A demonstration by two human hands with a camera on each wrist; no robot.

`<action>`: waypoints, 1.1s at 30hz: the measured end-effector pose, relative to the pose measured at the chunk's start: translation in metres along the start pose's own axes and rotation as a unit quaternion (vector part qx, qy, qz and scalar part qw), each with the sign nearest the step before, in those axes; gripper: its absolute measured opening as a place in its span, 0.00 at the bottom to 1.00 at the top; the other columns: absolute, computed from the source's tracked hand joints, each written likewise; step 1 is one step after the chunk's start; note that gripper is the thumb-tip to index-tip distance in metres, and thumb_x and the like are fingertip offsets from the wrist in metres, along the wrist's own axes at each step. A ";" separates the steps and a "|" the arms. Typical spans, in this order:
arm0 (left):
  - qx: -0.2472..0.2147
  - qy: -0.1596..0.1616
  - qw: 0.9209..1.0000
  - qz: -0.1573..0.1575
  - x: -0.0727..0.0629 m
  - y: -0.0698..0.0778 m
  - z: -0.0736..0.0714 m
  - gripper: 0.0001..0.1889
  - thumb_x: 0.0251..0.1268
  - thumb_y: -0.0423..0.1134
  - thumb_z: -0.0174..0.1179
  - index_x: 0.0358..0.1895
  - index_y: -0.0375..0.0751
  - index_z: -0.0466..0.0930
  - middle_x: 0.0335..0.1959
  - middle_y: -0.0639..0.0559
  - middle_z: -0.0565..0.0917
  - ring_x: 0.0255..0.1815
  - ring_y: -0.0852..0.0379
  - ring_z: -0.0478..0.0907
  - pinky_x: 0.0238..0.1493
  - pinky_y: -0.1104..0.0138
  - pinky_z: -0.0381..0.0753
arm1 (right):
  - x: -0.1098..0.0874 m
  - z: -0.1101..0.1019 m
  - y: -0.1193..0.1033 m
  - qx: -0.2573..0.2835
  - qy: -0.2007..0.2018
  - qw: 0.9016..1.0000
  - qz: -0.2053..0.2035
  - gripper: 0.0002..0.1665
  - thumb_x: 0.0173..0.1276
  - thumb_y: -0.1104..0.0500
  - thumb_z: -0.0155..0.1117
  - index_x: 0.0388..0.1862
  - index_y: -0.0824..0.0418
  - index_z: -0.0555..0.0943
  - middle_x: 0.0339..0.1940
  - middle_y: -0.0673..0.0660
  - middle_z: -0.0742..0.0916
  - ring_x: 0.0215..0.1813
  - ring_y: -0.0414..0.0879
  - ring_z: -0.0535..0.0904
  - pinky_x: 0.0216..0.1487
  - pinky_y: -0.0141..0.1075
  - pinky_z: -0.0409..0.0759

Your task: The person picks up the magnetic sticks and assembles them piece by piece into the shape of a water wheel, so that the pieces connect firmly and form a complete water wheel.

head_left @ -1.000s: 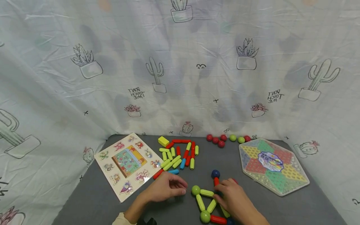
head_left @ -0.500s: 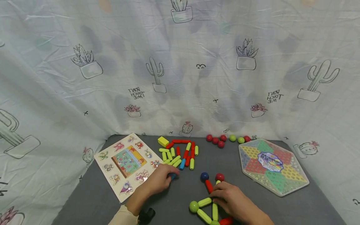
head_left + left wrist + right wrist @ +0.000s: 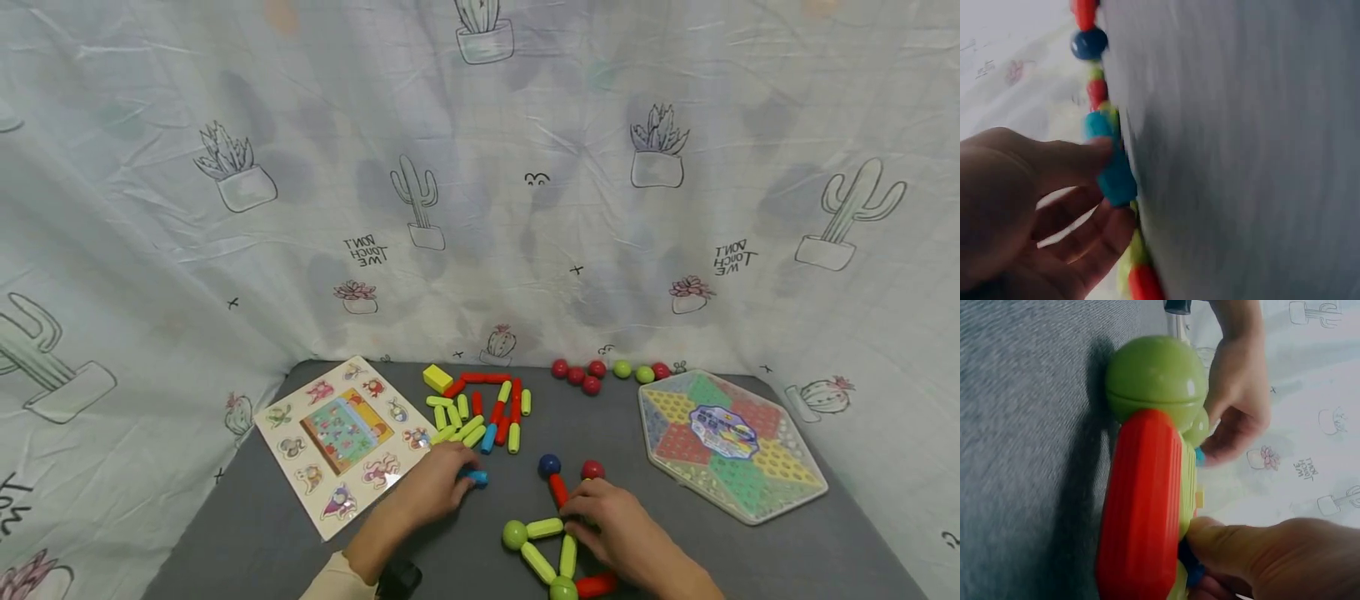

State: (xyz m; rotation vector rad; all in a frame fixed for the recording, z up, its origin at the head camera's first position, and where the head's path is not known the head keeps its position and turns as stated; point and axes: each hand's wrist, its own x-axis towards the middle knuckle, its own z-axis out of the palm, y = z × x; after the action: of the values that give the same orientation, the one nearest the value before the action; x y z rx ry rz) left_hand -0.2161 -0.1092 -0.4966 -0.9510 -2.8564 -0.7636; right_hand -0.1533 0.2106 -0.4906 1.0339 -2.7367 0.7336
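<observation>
My left hand (image 3: 435, 483) pinches a blue rod (image 3: 1113, 165) between thumb and fingertips, close over the table beside the puzzle board. My right hand (image 3: 622, 529) grips a dark blue ball (image 3: 1191, 565) in the middle of a magnetic ball-and-rod figure; the fingers hide most of that ball. In the head view, two light green balls are joined by a green rod (image 3: 537, 563), with more green rods running to the right hand. A red rod (image 3: 597, 585) leaves the lower green ball (image 3: 562, 588). Beyond the hand, another red rod (image 3: 558, 492) ends at a second dark blue ball (image 3: 550, 465), near a red ball (image 3: 592, 470).
Loose green, red and blue rods (image 3: 491, 417) lie behind the left hand, with a yellow block (image 3: 437, 378). Several red and green balls (image 3: 591, 385) line the back edge. A wooden puzzle board (image 3: 322, 508) lies left, a hexagonal Chinese checkers box (image 3: 731, 446) right.
My left hand has gone from beside the figure back to the rods, taken the blue rod and drawn it slightly right. The figure has turned and shifted left under my right hand.
</observation>
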 end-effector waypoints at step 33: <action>-0.299 0.031 0.940 -0.161 0.007 0.053 0.042 0.08 0.69 0.39 0.74 0.43 0.39 0.92 0.32 0.56 0.92 0.31 0.65 0.86 0.34 0.71 0.84 | 0.038 0.012 -0.018 -0.062 0.069 0.974 0.209 0.19 0.59 0.60 0.87 0.22 0.50 0.82 0.20 0.43 0.81 0.23 0.36 0.73 0.28 0.34 0.73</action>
State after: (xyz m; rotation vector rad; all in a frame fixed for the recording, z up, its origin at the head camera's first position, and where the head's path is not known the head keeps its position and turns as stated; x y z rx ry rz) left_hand -0.1866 -0.0493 -0.5091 -0.4578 -2.7921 -1.7239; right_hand -0.1692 0.1706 -0.4837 0.3650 -2.8589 0.6446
